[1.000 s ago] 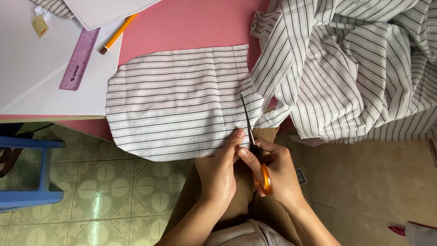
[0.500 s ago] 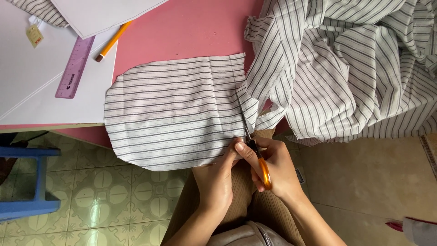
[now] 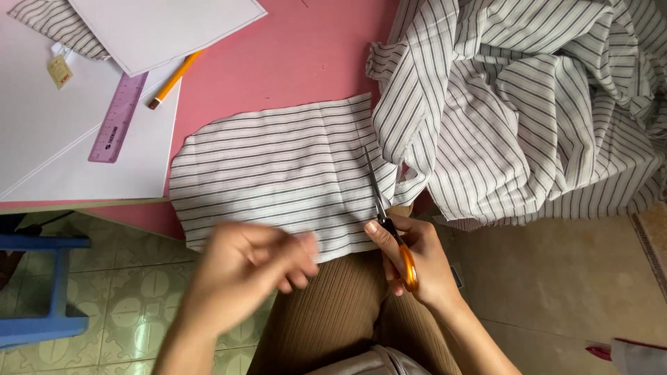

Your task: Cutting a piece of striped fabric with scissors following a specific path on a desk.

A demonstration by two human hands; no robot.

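Note:
My right hand [image 3: 417,260] grips orange-handled scissors [image 3: 389,222], whose blades lie in the striped cloth where a flat cut piece [image 3: 278,173] meets the bunched striped fabric [image 3: 528,118]. The flat piece lies on the pink table [image 3: 299,62] and hangs over its near edge. My left hand [image 3: 243,267] is blurred, fingers loosely spread, hovering at the lower edge of the flat piece and holding nothing.
White paper sheets [image 3: 69,125] cover the table's left part, with a purple ruler [image 3: 118,118] and an orange pencil [image 3: 172,80] on them. A blue stool [image 3: 42,292] stands on the tiled floor at the left. My lap in brown trousers [image 3: 333,312] is below.
My left hand has come off the cloth beside the scissors and swung left. The view has shifted, so the cloth sits lower and more to the right.

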